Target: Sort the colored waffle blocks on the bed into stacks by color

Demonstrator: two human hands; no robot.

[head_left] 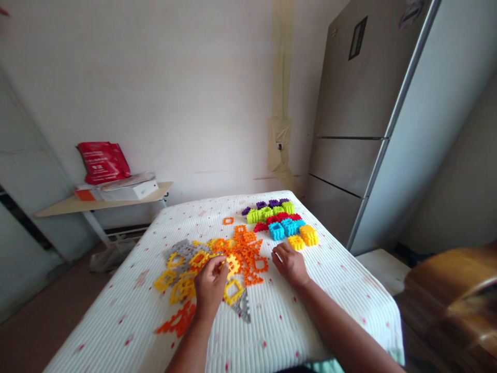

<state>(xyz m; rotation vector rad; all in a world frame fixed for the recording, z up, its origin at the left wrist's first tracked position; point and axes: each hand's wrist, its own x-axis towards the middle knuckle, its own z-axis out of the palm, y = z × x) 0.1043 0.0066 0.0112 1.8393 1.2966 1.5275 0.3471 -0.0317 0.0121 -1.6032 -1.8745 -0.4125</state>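
Observation:
My left hand [210, 285] pinches a yellow square interlocking tile [233, 266] with a cross-shaped lattice in its middle. Below that hand and around it lies a loose pile of orange tiles [248, 254], yellow tiles [182, 287] and grey tiles [184, 255], some square and some triangular. A yellow frame tile [233, 291] and a grey triangle [243, 306] lie just right of my left wrist. My right hand [290, 263] rests palm down with loosely bent fingers, nothing visible in it, just short of a small yellow stack [296, 242].
Behind my right hand stand stacks sorted by colour: taller yellow [309, 235], blue [277, 231], red [285, 218], lime green [266, 213] and purple [274, 203]. One orange frame [228, 221] lies apart. A fridge [349, 129] stands right of the cloth-covered table [341, 300].

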